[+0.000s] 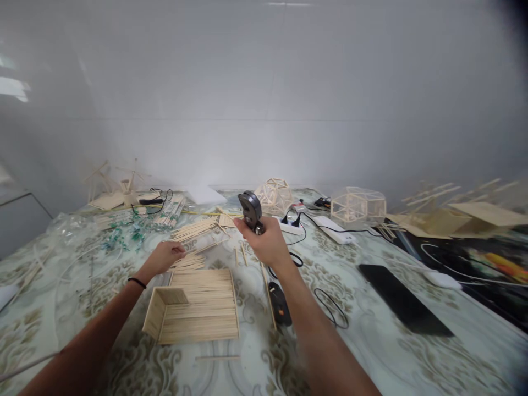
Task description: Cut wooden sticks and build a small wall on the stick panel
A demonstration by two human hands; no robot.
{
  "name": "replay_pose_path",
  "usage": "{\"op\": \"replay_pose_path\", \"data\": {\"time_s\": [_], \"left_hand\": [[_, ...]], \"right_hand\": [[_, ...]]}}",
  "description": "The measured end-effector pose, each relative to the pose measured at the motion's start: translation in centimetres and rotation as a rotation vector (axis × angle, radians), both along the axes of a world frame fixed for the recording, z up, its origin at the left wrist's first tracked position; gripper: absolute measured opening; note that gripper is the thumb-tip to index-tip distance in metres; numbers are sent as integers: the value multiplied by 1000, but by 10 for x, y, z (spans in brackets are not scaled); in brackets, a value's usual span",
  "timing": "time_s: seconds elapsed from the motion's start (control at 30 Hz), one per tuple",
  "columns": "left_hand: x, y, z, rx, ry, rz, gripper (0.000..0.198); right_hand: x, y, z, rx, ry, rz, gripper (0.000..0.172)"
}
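Observation:
My right hand [270, 242] is raised above the table, its fingers wrapped round a dark grey metal hand tool with a rounded head [251, 209]. Bent and close together, the fingers of my left hand [165, 257] are beside the loose wooden sticks [192, 262]; whether a stick is between them I cannot make out. Just in front of that hand lies a flat panel of sticks [202, 316] laid side by side. Two low walls of sticks [153, 316] stand at the panel's left corner.
A black device [279, 303] and cable lie under my right forearm. To the right is a black phone-like slab [404, 300]. Behind stand a power strip [289, 225] and stick-built frames [274, 195], [358, 204]. Green scraps [127, 234] and clear plastic [68, 228] lie left.

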State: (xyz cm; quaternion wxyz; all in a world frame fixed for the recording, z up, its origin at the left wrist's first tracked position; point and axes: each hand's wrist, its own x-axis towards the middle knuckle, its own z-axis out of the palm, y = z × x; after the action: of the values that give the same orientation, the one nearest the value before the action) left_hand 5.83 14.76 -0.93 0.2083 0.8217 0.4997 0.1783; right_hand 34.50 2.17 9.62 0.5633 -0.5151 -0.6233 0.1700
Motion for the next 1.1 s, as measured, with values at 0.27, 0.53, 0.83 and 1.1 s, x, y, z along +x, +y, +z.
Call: {"op": "replay_pose_path", "data": {"time_s": [0.27, 0.53, 0.83, 1.1], "left_hand": [[9, 0, -2, -20, 90, -16, 16], [10, 1, -6, -125, 225, -17, 27], [6, 4, -4, -126, 94, 5, 26], [8, 2, 1, -209, -260, -61, 28]], "right_hand": [[-2, 0, -1, -10, -7, 16, 49], [-6, -1, 0, 19, -14, 31, 49], [-5, -1, -3, -26, 53, 34, 47], [-6, -1, -3, -24, 46, 39, 46]]}}
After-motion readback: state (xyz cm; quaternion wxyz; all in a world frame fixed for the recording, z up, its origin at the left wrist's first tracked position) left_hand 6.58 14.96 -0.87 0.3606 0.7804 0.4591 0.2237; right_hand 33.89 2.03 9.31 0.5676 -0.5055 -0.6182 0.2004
